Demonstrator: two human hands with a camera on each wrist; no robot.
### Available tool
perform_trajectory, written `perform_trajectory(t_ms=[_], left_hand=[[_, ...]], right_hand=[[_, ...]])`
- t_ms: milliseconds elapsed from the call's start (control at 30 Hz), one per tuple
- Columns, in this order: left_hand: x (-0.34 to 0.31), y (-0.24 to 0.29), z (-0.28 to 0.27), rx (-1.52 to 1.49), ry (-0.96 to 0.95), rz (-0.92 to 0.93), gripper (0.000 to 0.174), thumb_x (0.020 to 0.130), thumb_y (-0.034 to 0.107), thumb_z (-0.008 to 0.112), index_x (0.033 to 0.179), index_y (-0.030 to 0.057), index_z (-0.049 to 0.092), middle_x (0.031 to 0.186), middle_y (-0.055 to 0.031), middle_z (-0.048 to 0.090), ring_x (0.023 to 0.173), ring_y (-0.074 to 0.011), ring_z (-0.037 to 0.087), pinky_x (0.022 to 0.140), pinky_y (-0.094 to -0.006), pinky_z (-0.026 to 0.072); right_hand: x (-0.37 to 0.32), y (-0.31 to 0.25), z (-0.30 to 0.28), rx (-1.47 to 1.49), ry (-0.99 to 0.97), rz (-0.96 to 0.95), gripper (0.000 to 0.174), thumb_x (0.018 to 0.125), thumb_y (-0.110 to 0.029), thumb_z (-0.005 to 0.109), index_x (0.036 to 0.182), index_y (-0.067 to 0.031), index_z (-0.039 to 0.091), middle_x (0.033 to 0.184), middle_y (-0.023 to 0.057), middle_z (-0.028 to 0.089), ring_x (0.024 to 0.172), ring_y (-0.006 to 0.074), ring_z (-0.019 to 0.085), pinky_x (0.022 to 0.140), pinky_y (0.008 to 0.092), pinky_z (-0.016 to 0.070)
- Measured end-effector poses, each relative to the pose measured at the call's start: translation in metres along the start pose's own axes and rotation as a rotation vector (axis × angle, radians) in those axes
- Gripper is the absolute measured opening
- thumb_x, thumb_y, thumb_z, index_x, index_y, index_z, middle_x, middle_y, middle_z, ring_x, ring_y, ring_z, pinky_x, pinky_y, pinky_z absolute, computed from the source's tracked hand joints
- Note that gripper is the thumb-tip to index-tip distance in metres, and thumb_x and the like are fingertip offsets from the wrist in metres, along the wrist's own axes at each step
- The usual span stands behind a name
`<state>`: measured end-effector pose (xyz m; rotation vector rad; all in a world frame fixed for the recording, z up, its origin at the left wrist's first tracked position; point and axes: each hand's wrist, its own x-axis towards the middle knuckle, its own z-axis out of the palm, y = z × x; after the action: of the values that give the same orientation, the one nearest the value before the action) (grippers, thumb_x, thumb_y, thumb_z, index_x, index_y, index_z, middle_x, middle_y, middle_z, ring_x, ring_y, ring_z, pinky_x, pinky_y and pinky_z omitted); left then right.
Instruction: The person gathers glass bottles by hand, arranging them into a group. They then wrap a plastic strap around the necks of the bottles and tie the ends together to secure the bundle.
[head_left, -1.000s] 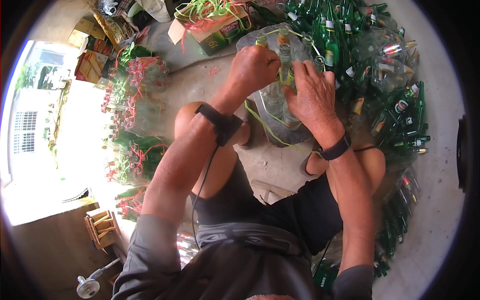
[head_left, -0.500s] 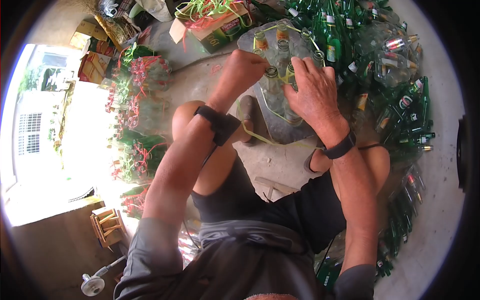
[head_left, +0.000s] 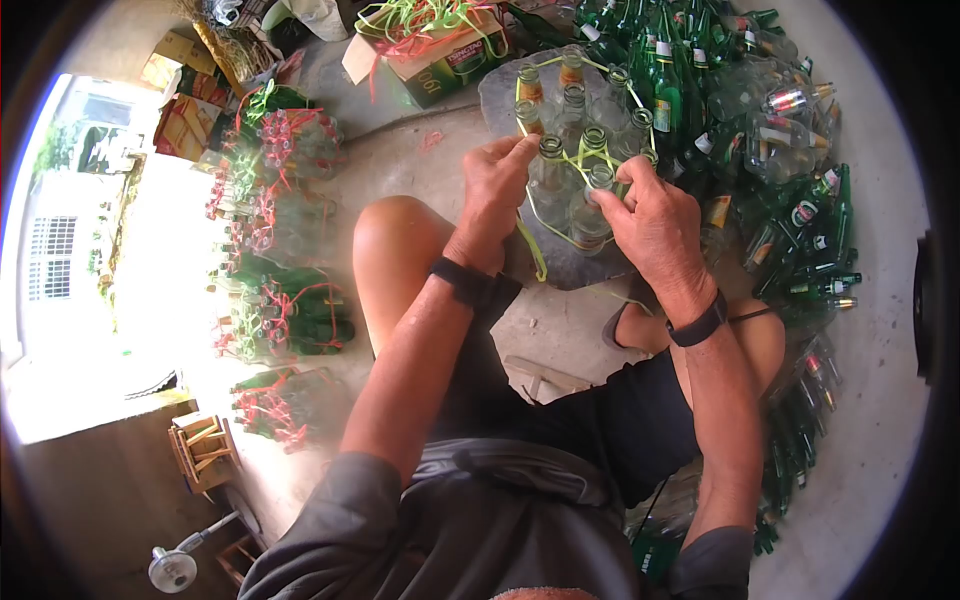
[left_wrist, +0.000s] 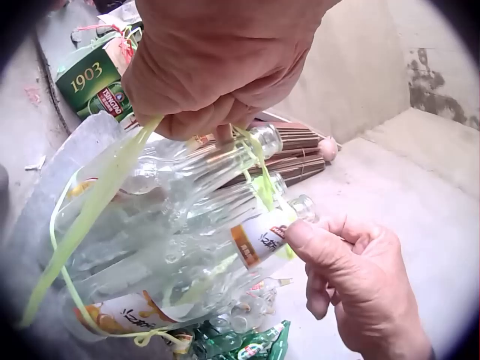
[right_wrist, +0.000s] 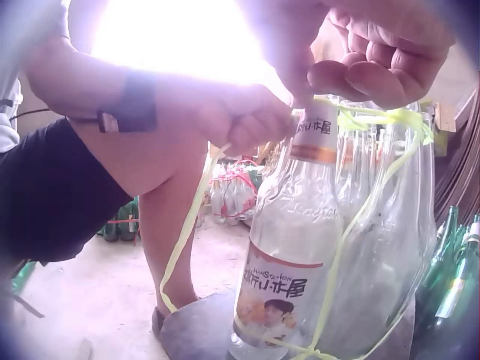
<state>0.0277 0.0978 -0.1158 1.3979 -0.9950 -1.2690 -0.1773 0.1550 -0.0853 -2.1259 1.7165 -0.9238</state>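
Observation:
A cluster of clear glass bottles stands on a grey slab [head_left: 575, 268], ringed by yellow-green plastic strap. My left hand [head_left: 497, 190] pinches the strap [left_wrist: 97, 217] at the cluster's left side, and a loose tail hangs below the fingers. Strap also crosses between the necks in the middle. My right hand [head_left: 658, 222] holds the neck of the nearest labelled bottle [right_wrist: 289, 232] between thumb and fingers, just under the mouth. In the left wrist view, the right thumb presses on the neck label [left_wrist: 262, 238]. A second strap loop circles the bottles low down.
Green bottles [head_left: 665, 95] and loose clear ones are heaped at the right. Strapped bottle bundles [head_left: 290, 145] line the left. A cardboard box [head_left: 440, 72] full of red and green strap stands behind. Wooden stool [head_left: 203, 452] and fan [head_left: 172, 570] sit lower left.
My left hand has come back toward me, uncovering the left bottle mouths. The right hand has shifted down and right, from among the necks to the nearest bottle. The strap tail now hangs at the left.

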Motion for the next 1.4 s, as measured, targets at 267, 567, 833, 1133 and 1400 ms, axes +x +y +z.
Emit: perform_trajectory(t_ms=[267, 567, 833, 1133, 1400], left_hand=[[-0.002, -0.002, -0.003, -0.064, -0.109, -0.097, 0.032, 0.101, 0.029, 0.069, 0.105, -0.0020, 0.075, 0.065, 0.0068, 0.050, 0.050, -0.0033, 0.040, 0.044, -0.0249, 0.0283], [-0.011, -0.009, -0.001, 0.000, -0.095, -0.011, 0.035, 0.102, 0.027, 0.068, 0.107, -0.0067, 0.075, 0.063, 0.0066, 0.050, 0.051, -0.0030, 0.039, 0.045, -0.0249, 0.0281], [-0.041, -0.015, 0.030, -0.142, 0.050, -0.038, 0.032, 0.099, 0.030, 0.071, 0.097, -0.0020, 0.075, 0.064, 0.0076, 0.048, 0.052, -0.0030, 0.038, 0.046, -0.0251, 0.0279], [-0.074, -0.031, 0.086, -0.127, 0.136, 0.203, 0.037, 0.103, 0.025, 0.066, 0.123, -0.0048, 0.074, 0.087, -0.0019, 0.070, 0.080, -0.0077, 0.059, 0.071, -0.0257, 0.0491], [-0.069, -0.029, 0.071, -0.100, -0.029, 0.225, 0.029, 0.105, 0.017, 0.064, 0.121, -0.0051, 0.074, 0.093, 0.0002, 0.072, 0.086, -0.0049, 0.057, 0.075, -0.0240, 0.0494]], right_hand=[[-0.001, 0.006, 0.017, -0.193, -0.078, 0.049, 0.042, 0.086, -0.042, 0.079, 0.074, -0.0043, 0.066, 0.067, 0.0186, 0.069, 0.065, 0.0388, 0.071, 0.060, 0.0482, 0.0556], [0.002, 0.016, 0.021, -0.196, -0.017, 0.028, 0.036, 0.085, -0.035, 0.078, 0.074, -0.0032, 0.066, 0.065, 0.0211, 0.068, 0.063, 0.0406, 0.070, 0.059, 0.0503, 0.0557], [0.015, 0.030, 0.000, -0.198, -0.079, 0.075, 0.032, 0.084, -0.029, 0.079, 0.078, -0.0014, 0.065, 0.073, 0.0207, 0.071, 0.073, 0.0432, 0.071, 0.066, 0.0531, 0.0562], [0.047, 0.062, -0.026, -0.216, -0.141, 0.081, 0.028, 0.088, -0.022, 0.075, 0.100, 0.0005, 0.064, 0.084, 0.0223, 0.073, 0.086, 0.0462, 0.070, 0.075, 0.0555, 0.0538], [0.049, 0.058, -0.031, -0.293, -0.194, 0.139, 0.028, 0.090, -0.023, 0.072, 0.105, -0.0016, 0.064, 0.093, 0.0233, 0.073, 0.094, 0.0461, 0.069, 0.079, 0.0561, 0.0533]])
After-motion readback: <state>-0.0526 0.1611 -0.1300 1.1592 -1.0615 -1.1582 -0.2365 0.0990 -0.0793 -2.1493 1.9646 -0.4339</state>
